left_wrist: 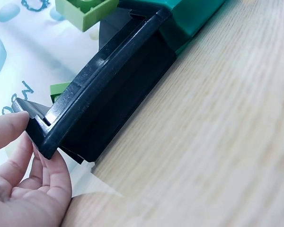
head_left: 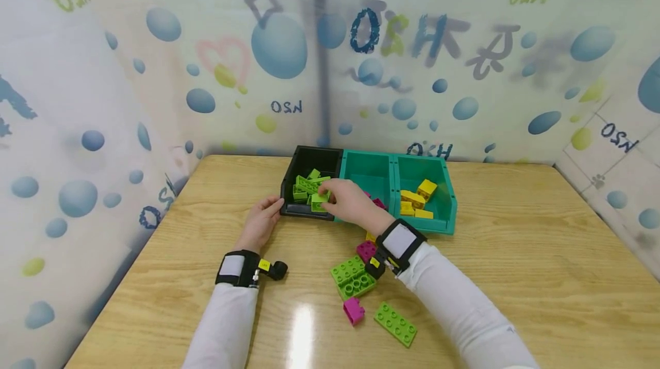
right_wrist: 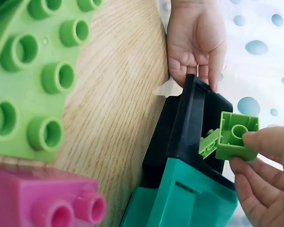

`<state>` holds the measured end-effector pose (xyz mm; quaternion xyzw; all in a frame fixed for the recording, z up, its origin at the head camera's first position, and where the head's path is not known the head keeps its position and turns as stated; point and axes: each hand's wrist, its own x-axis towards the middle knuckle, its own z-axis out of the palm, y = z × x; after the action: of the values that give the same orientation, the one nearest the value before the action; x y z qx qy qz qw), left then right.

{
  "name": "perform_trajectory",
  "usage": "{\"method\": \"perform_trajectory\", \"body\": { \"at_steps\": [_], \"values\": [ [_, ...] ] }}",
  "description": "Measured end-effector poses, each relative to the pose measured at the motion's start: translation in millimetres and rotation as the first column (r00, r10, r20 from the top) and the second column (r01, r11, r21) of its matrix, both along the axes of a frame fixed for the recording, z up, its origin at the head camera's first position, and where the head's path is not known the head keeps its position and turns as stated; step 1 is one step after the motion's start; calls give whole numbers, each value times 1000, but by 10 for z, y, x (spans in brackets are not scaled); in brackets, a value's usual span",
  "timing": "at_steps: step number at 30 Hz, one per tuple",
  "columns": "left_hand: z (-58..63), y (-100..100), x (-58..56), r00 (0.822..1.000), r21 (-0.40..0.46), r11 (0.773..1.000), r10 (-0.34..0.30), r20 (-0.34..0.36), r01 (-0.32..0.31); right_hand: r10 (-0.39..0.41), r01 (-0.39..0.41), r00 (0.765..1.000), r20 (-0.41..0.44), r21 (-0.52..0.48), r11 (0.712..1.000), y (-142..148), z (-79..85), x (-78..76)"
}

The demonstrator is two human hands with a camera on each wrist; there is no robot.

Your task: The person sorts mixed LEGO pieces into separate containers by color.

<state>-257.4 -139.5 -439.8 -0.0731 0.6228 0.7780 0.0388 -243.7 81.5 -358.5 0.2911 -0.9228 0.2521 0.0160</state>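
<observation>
My right hand (head_left: 352, 201) pinches a green toy brick (right_wrist: 237, 136) between thumb and fingers, above the front of the black bin (head_left: 314, 158). The brick's hollow underside shows in the right wrist view. Several other green bricks (head_left: 307, 184) lie in that bin. At the bin's front left corner, my left hand (head_left: 261, 221) grips the rim with thumb and fingertips, as the left wrist view shows closely (left_wrist: 35, 182). Joined to the black bin's right side are two teal bins; the middle one (head_left: 367, 169) holds magenta bricks, partly hidden by my right hand.
Yellow bricks (head_left: 414, 203) lie in the right teal bin (head_left: 454, 208). On the wooden table (head_left: 526, 254), in front of the bins, are green bricks (head_left: 353, 277), another flat green brick (head_left: 395, 324) and magenta bricks (head_left: 353, 311). A yellow brick (head_left: 370, 236) is partly hidden by my right wrist.
</observation>
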Motion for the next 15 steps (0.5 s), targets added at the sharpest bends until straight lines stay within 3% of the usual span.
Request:
{"method": "perform_trajectory", "body": {
  "at_steps": [5,15],
  "values": [
    [-8,6,-11,1000,27,1000,5,-10,-5,-26,26,999,-38,21,999,-23,-22,-56],
    [25,11,14,1000,6,1000,5,8,-6,-3,32,977,-212,135,990,-72,-88,-126]
  ]
}}
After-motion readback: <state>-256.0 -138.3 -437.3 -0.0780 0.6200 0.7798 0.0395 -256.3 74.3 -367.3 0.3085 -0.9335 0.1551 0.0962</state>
